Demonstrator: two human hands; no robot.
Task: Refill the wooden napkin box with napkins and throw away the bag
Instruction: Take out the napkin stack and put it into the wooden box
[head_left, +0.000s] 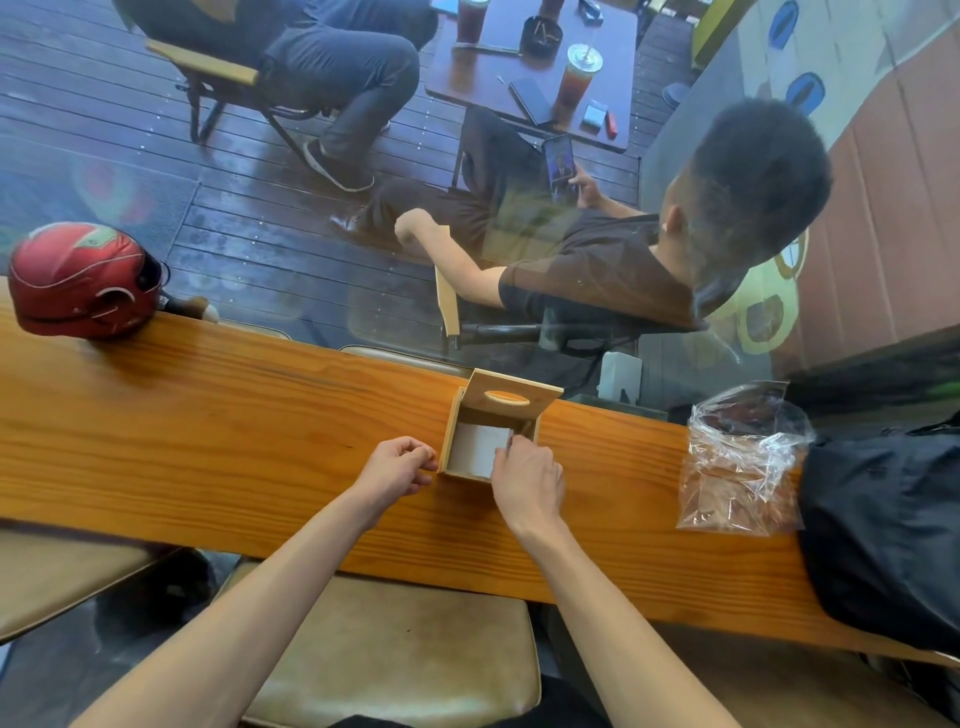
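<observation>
Right hand (527, 480) fingertips pinch the white napkin stack (478, 448) inside the open light wooden napkin box (491, 431), curled left hand (397, 470) steadies its left wall, crumpled clear plastic bag (743, 462) lies well right, nearer the right hand.

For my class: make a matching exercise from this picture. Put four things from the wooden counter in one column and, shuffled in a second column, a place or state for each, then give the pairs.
1. wooden napkin box
2. plastic bag
3. red helmet
4. napkins

A. far left on the counter
B. lid tipped up
C. inside the box
D. crumpled, right of the box

Pairs: 1-B, 2-D, 3-A, 4-C
</observation>
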